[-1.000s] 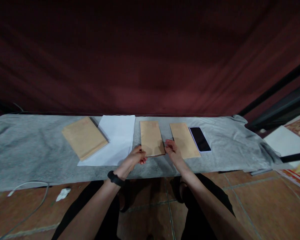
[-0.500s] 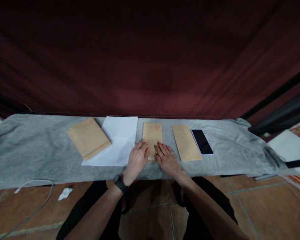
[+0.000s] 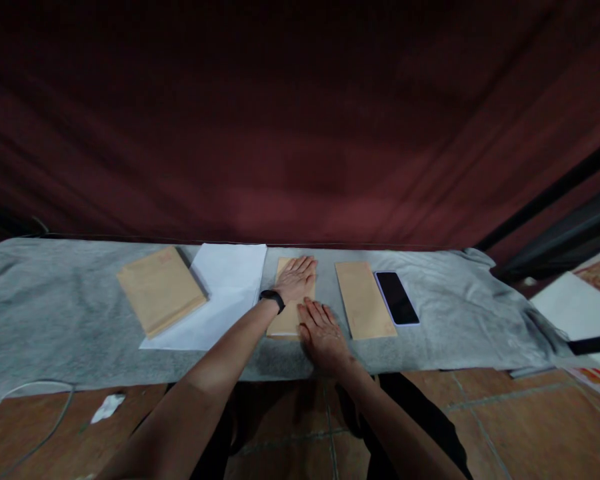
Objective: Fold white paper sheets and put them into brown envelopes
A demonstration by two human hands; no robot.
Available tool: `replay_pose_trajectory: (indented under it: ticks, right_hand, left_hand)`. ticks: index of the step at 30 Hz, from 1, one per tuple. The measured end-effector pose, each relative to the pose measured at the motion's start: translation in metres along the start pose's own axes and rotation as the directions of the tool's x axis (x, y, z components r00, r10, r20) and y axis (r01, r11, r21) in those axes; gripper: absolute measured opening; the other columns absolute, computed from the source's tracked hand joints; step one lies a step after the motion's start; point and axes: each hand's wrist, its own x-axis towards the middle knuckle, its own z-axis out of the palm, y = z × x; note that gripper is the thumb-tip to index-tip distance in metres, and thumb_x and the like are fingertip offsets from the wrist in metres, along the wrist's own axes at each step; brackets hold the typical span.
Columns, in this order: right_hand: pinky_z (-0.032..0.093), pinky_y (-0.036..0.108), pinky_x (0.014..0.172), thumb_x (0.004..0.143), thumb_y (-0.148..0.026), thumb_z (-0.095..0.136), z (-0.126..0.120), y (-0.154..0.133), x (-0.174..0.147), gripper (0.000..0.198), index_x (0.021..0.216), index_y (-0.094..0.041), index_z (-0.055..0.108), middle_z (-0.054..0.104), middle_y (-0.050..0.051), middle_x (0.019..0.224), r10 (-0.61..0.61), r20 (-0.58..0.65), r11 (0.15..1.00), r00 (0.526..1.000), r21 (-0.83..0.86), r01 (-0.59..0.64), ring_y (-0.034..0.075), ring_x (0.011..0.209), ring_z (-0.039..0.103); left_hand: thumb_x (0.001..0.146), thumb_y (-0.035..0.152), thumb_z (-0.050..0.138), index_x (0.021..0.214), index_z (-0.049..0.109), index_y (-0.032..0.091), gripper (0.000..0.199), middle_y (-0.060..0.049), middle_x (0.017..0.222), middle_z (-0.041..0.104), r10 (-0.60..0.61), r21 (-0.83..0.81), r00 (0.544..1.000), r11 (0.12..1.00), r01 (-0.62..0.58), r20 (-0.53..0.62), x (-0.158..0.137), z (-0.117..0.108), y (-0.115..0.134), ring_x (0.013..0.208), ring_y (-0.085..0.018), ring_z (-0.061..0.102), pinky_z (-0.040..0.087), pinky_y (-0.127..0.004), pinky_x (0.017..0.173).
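Note:
A brown paper envelope (image 3: pixel 283 325) lies lengthwise in front of me on the grey cloth. My left hand (image 3: pixel 296 277) rests flat across its far half, fingers stretched out and pointing away to the right. Against its near right edge lies my right hand (image 3: pixel 324 333), palm down with fingers extended; part of the envelope is hidden under both hands. A thin white edge shows at the envelope's near end. To the right lies another brown envelope (image 3: pixel 365 300), apart from my hands.
A stack of brown envelopes (image 3: pixel 161 290) sits at the left, partly over white paper sheets (image 3: pixel 230 280). A phone (image 3: pixel 397 298) lies beside the right envelope. Grey cloth (image 3: pixel 460 320) covers the narrow surface; a dark red curtain (image 3: pixel 300 167) hangs behind. A cable (image 3: pixel 55 420) trails at lower left.
My left hand has moved from the envelope's near left side to its far half and flattened out. My right hand stays near the envelope's near right edge. The view has shifted slightly.

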Motion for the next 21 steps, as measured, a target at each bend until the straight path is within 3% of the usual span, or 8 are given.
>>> replay_pose_trajectory:
  ticks: [4,12,16,21]
  right_hand:
    - [0.030,0.045,0.120,0.100,-0.027,0.044,-0.007,0.004,0.002,0.043,0.142,-0.020,0.052,0.051,0.010,0.152,0.005,0.009,0.998,1.000,0.068,-0.006,0.023,0.142,0.043]
    - [0.042,0.039,0.110,0.093,-0.009,0.045,-0.018,0.013,0.002,0.035,0.123,-0.020,0.061,0.066,0.009,0.124,-0.008,0.008,0.993,1.000,0.120,0.007,0.021,0.121,0.057]
    - [0.048,0.037,0.098,0.092,-0.006,0.041,-0.017,0.018,0.003,0.034,0.112,-0.021,0.065,0.068,0.008,0.109,0.066,-0.011,0.985,0.998,0.162,-0.063,0.023,0.105,0.062]
    - [0.047,0.037,0.097,0.091,-0.006,0.042,-0.016,0.021,0.005,0.033,0.109,-0.020,0.065,0.068,0.009,0.107,0.076,-0.024,0.981,0.997,0.180,-0.071,0.023,0.104,0.062]
  left_hand:
    - [0.102,0.037,0.026,0.155,0.035,0.017,0.057,-0.007,0.163,0.033,0.039,-0.012,0.999,0.999,-0.039,0.001,-0.008,0.004,0.001,0.153,-0.020,0.022,0.010,-0.040,0.125]
    - [0.103,0.034,0.028,0.156,0.033,0.019,0.055,-0.007,0.164,0.031,0.139,-0.012,0.989,0.990,-0.138,0.055,-0.068,0.007,0.011,0.153,-0.018,0.019,0.013,-0.041,0.125]
    - [0.105,0.039,0.029,0.156,0.034,0.022,0.054,-0.006,0.164,0.031,0.155,-0.045,0.987,0.987,-0.153,0.051,-0.095,0.004,0.022,0.153,-0.019,0.020,0.014,-0.041,0.125]
    - [0.106,0.042,0.026,0.157,0.031,0.020,0.056,-0.007,0.164,0.029,0.145,-0.077,0.984,0.988,-0.137,0.108,-0.126,-0.002,0.037,0.154,-0.019,0.019,0.013,-0.040,0.125]
